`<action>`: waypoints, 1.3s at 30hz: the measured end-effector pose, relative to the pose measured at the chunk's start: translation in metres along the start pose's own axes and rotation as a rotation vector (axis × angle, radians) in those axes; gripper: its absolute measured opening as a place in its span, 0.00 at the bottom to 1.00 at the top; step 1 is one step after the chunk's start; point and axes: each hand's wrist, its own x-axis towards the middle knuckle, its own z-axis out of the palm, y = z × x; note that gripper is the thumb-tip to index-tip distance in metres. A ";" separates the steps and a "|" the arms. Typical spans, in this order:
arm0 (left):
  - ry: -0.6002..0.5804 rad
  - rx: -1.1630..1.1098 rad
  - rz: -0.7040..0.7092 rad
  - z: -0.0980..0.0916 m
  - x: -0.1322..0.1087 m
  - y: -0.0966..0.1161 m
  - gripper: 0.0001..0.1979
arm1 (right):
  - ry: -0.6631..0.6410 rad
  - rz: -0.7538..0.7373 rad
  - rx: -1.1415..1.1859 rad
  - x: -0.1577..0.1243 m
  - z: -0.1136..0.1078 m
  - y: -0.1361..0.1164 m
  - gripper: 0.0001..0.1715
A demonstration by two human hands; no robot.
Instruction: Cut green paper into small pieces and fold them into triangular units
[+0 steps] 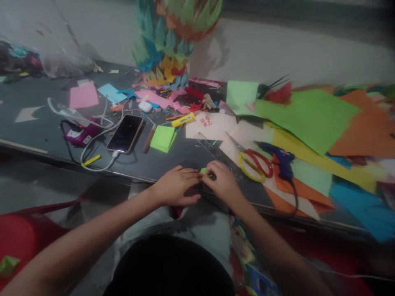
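Observation:
My left hand (177, 185) and my right hand (222, 183) meet at the near edge of the dark table (37, 131). Both pinch a small light-green piece of paper (204, 170), fingers pressed together on it. Most of the paper is hidden under my fingertips. Just right of my right hand lie scissors (254, 163) with red and yellow handles. A blue glue gun (282, 160) lies beside them. A clear ruler (216, 150) lies just beyond my right hand.
A phone (126, 133) on a white cable, a purple device (80, 135), a green pad of square sheets (163, 138) and a yellow cutter (183, 120) lie at the left. Large coloured sheets (308, 119) cover the right. A tall folded-paper model (173, 45) stands at the back.

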 end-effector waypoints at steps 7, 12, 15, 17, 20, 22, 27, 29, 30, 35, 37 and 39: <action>-0.004 -0.001 0.053 0.005 -0.006 -0.005 0.19 | -0.012 0.001 0.050 0.000 -0.002 0.002 0.09; 0.002 -0.030 0.002 0.004 -0.006 -0.005 0.28 | -0.024 0.011 0.093 -0.001 -0.002 0.004 0.08; -0.012 0.002 0.014 0.005 -0.007 -0.004 0.27 | -0.024 0.015 0.092 -0.001 -0.001 0.003 0.09; -0.011 0.022 0.021 0.007 -0.007 -0.003 0.25 | -0.019 0.014 0.066 0.000 -0.001 0.001 0.10; 0.017 0.044 0.007 0.010 -0.007 0.002 0.25 | -0.012 0.001 0.029 0.000 -0.001 0.001 0.10; 0.043 0.058 -0.023 0.011 -0.005 0.006 0.24 | -0.034 -0.015 0.041 -0.001 -0.002 0.003 0.09; 0.064 0.094 -0.064 0.012 -0.002 0.012 0.20 | -0.084 0.009 0.119 -0.001 -0.010 0.011 0.08; 0.054 0.098 -0.068 0.011 -0.001 0.011 0.19 | -0.111 0.028 0.158 0.001 -0.015 0.015 0.07; 0.049 0.095 -0.071 0.011 -0.001 0.011 0.18 | -0.134 0.039 0.187 0.002 -0.017 0.016 0.05; 0.054 0.057 -0.074 0.010 -0.003 0.011 0.18 | -0.180 0.024 0.277 0.004 -0.023 0.026 0.03; 0.077 0.045 -0.088 0.010 -0.002 0.012 0.18 | -0.124 0.009 0.284 0.002 -0.023 0.023 0.02; 0.100 0.042 -0.105 0.010 0.000 0.014 0.17 | 0.004 0.020 0.304 -0.003 -0.025 0.011 0.03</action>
